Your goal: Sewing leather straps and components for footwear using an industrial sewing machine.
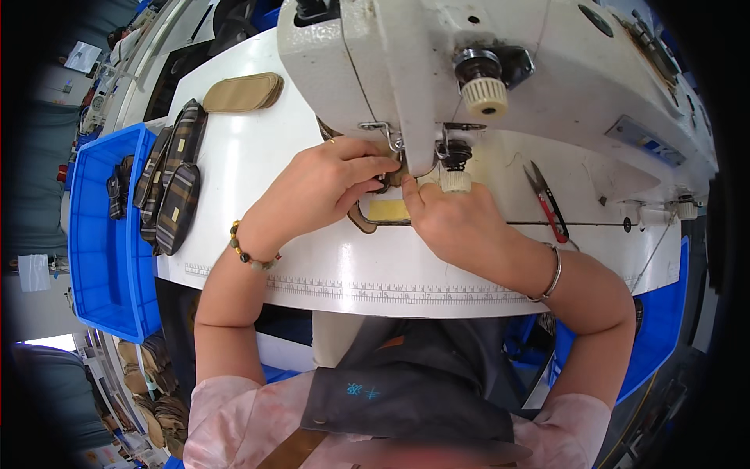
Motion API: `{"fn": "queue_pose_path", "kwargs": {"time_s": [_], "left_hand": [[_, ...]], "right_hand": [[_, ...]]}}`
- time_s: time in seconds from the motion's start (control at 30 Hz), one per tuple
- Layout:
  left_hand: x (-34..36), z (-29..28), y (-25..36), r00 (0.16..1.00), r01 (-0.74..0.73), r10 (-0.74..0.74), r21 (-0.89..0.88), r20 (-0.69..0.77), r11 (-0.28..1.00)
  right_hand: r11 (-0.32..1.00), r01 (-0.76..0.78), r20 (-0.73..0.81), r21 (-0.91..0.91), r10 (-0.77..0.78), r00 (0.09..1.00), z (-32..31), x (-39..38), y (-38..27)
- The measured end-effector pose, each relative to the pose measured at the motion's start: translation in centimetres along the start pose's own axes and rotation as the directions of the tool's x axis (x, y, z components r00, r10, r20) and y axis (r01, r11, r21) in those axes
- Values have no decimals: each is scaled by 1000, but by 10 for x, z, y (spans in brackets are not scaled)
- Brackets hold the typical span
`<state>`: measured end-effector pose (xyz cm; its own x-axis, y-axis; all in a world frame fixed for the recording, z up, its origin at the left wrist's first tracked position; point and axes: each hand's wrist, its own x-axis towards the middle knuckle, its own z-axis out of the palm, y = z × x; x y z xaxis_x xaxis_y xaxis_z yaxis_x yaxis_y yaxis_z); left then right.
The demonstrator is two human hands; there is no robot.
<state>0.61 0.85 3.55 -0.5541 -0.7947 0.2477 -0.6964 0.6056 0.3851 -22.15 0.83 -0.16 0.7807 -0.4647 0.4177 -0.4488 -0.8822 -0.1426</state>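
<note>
Landmark: cream sewing machine [547, 70], biggest item, overhanging white tabletop [258, 148] from the far side. Blue bin [98, 258] well left of machine, off tabletop's left edge, dark pouches inside. Row of plaid pouches [173, 187] left of machine, on tabletop near bin. Tan pouch [244, 92] left of machine, farther back. Left hand [324, 187] just below-left of machine head, fingers pinched on tan-brown fabric piece [384, 213], grip clenched on it. Right hand [457, 223] directly below machine's needle area, fingertips pressing same piece, thimble-like cap on one finger; grip clenched on fabric as far as visible. Fabric piece flat on tabletop right under needle area, between both hands, partly hidden. Red-handled thread snips [547, 202] on tabletop under machine arm, right of right hand, untouched.
</note>
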Motion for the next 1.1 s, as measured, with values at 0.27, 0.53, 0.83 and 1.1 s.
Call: {"fn": "queue_pose_path", "kwargs": {"time_s": [0.27,0.53,0.83,1.1], "left_hand": [[5,14,-2,998,-58,58,2,-19,998],[3,15,2,1000,21,-23,163,12,986],[0,20,0,999,-1,6,131,-33,991],[1,20,10,995,97,-97,47,11,994]], "right_hand": [[1000,-17,-25,-14,17,1000,2,-1,-1],[999,-37,1,-26,37,999,1,-2,-3],[996,-59,48,-70,63,997,6,-6,-2],[997,-76,28,0,76,997,5,-4,0]]}}
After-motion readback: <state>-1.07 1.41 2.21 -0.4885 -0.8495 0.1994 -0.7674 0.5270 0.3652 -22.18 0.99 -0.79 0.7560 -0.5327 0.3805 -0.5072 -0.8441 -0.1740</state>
